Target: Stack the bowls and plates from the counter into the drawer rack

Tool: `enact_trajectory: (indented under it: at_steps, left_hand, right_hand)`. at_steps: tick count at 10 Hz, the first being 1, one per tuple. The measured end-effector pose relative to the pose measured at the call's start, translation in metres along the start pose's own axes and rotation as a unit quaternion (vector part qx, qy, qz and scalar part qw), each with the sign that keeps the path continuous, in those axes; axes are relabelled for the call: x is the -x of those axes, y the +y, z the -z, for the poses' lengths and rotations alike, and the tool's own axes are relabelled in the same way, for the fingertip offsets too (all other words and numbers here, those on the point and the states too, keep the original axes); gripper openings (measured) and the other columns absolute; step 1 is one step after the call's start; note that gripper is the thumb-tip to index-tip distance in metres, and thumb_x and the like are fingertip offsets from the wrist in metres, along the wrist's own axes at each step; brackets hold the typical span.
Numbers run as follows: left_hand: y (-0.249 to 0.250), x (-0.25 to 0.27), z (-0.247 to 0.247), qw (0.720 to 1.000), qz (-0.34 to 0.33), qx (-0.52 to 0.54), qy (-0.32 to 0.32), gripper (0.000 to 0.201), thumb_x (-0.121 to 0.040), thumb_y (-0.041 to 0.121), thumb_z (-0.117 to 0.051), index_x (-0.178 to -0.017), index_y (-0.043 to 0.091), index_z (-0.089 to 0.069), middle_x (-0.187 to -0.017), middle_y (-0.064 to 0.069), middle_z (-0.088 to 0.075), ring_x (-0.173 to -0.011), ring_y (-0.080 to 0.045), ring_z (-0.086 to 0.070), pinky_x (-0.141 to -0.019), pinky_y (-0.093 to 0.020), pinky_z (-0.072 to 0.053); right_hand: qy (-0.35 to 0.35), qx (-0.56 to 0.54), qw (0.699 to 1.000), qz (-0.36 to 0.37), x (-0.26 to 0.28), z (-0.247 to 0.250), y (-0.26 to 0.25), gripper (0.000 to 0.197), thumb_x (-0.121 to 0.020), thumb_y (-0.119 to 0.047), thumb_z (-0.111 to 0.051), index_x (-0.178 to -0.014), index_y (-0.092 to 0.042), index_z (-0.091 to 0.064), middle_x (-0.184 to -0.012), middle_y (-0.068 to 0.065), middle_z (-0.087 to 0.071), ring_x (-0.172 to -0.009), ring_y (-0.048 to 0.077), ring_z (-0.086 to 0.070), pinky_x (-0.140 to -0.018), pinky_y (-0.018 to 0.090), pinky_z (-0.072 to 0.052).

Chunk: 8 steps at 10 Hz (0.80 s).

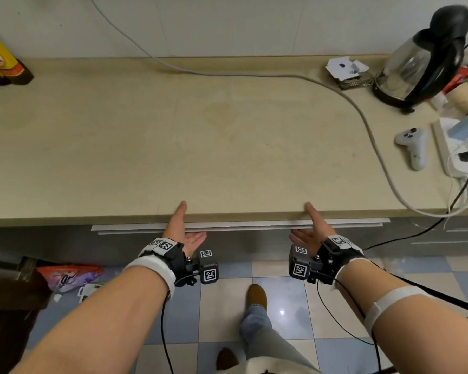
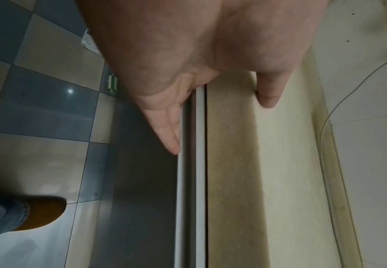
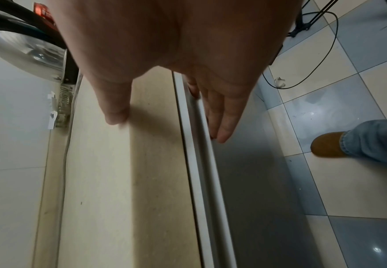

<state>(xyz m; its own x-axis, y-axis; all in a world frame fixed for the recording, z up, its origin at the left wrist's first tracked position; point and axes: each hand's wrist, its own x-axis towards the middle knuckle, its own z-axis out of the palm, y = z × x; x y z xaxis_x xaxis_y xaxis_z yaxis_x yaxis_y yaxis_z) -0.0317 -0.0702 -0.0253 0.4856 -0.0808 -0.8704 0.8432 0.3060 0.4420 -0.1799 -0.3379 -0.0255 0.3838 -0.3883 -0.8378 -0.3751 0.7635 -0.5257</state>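
Note:
No bowl, plate or rack shows in any view. The grey drawer front (image 1: 243,245) sits under the beige counter (image 1: 173,144), with a pale handle rail (image 1: 241,225) along its top. My left hand (image 1: 183,228) has its thumb on the counter's front edge and its straight fingers (image 2: 167,130) lie flat against the drawer front (image 2: 137,181) just below the rail (image 2: 199,181). My right hand (image 1: 312,229) mirrors it further right, thumb on the counter and straight fingers (image 3: 224,117) against the drawer front (image 3: 252,181). Neither hand holds anything.
A glass kettle (image 1: 422,55) stands at the back right, and a white cable (image 1: 335,85) curves across the counter. A white controller (image 1: 414,149) and a power strip (image 1: 454,160) lie at the right. A bottle (image 1: 0,63) stands far left. My slippered foot (image 1: 257,295) is on the tiled floor.

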Motion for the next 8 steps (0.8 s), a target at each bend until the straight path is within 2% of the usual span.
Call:
enact_trajectory:
  at_steps: [1, 2, 3, 4, 5, 6, 7, 8]
  left_hand:
    - [0.0, -0.002, 0.0, 1.0, -0.006, 0.011, -0.01, 0.088, -0.089, 0.048, -0.072, -0.158, 0.018, -0.026, -0.159, -0.029, -0.029, -0.133, -0.042, -0.052, -0.11, -0.049, -0.047]
    - [-0.001, -0.007, 0.004, 0.999, -0.004, 0.02, -0.03, 0.092, -0.09, 0.047, -0.07, -0.159, 0.01, -0.021, -0.158, -0.026, -0.034, -0.133, -0.039, -0.053, -0.111, -0.048, -0.045]
    - [-0.003, -0.007, 0.005, 0.999, -0.015, 0.013, -0.044, 0.091, -0.092, 0.049, -0.067, -0.159, 0.009, -0.019, -0.159, -0.024, -0.035, -0.134, -0.037, -0.054, -0.111, -0.047, -0.045]
    - [-0.002, -0.007, 0.004, 0.999, -0.025, 0.0, -0.047, 0.089, -0.093, 0.05, -0.064, -0.16, 0.011, -0.02, -0.159, -0.023, -0.036, -0.132, -0.038, -0.055, -0.108, -0.047, -0.048]
    - [-0.001, 0.001, 0.005, 0.998, -0.038, -0.024, -0.044, 0.086, -0.095, 0.051, -0.062, -0.16, 0.012, -0.021, -0.159, -0.022, -0.036, -0.132, -0.039, -0.055, -0.11, -0.048, -0.046]
    - [-0.002, 0.009, 0.011, 0.997, -0.043, -0.051, -0.047, 0.079, -0.098, 0.049, -0.057, -0.158, 0.008, -0.025, -0.156, -0.021, -0.043, -0.131, -0.038, -0.056, -0.111, -0.048, -0.046]
    - [0.0, 0.023, 0.022, 0.991, -0.05, -0.1, -0.069, 0.067, -0.102, 0.045, -0.052, -0.15, 0.0, -0.039, -0.144, -0.02, -0.057, -0.124, -0.036, -0.061, -0.108, -0.046, -0.048]
    - [-0.008, 0.039, 0.051, 0.978, -0.063, -0.179, -0.087, 0.05, -0.104, 0.037, -0.052, -0.138, 0.001, -0.052, -0.132, -0.019, -0.065, -0.118, -0.033, -0.064, -0.103, -0.044, -0.05]
  right_hand:
    - [-0.011, -0.014, 1.0, 0.007, -0.009, -0.002, -0.001, 0.103, -0.074, -0.056, -0.076, -0.155, -0.023, -0.022, -0.157, 0.025, -0.032, -0.134, 0.034, -0.051, -0.095, 0.042, -0.049]
    - [-0.011, -0.034, 0.999, 0.028, -0.015, -0.003, -0.002, 0.093, -0.081, -0.049, -0.074, -0.153, -0.017, -0.025, -0.153, 0.028, -0.035, -0.13, 0.035, -0.054, -0.102, 0.043, -0.05]
    - [-0.02, -0.044, 0.998, 0.031, -0.018, -0.003, -0.001, 0.085, -0.084, -0.047, -0.072, -0.15, -0.012, -0.03, -0.148, 0.027, -0.045, -0.125, 0.033, -0.058, -0.095, 0.043, -0.054]
    - [-0.02, -0.042, 0.998, 0.03, -0.017, -0.003, -0.002, 0.083, -0.083, -0.047, -0.072, -0.148, -0.011, -0.035, -0.146, 0.025, -0.047, -0.12, 0.032, -0.061, -0.082, 0.041, -0.058]
    - [-0.018, -0.03, 0.999, 0.028, -0.012, -0.004, -0.005, 0.077, -0.086, -0.045, -0.07, -0.146, -0.009, -0.037, -0.144, 0.024, -0.049, -0.119, 0.032, -0.062, -0.078, 0.044, -0.059]
    - [-0.004, 0.019, 1.0, 0.015, 0.002, -0.006, -0.01, 0.067, -0.091, -0.042, -0.064, -0.144, -0.012, -0.037, -0.139, 0.022, -0.054, -0.116, 0.034, -0.063, -0.085, 0.05, -0.058]
    - [0.001, 0.121, 0.993, 0.008, 0.027, -0.004, -0.016, 0.043, -0.094, -0.028, -0.06, -0.128, -0.004, -0.051, -0.123, 0.018, -0.065, -0.098, 0.031, -0.069, -0.066, 0.04, -0.06]
    - [-0.065, 0.181, 0.98, 0.05, 0.067, 0.001, -0.031, 0.031, -0.093, -0.018, -0.062, -0.119, -0.002, -0.061, -0.097, 0.011, -0.071, -0.084, 0.025, -0.07, -0.066, 0.034, -0.056]
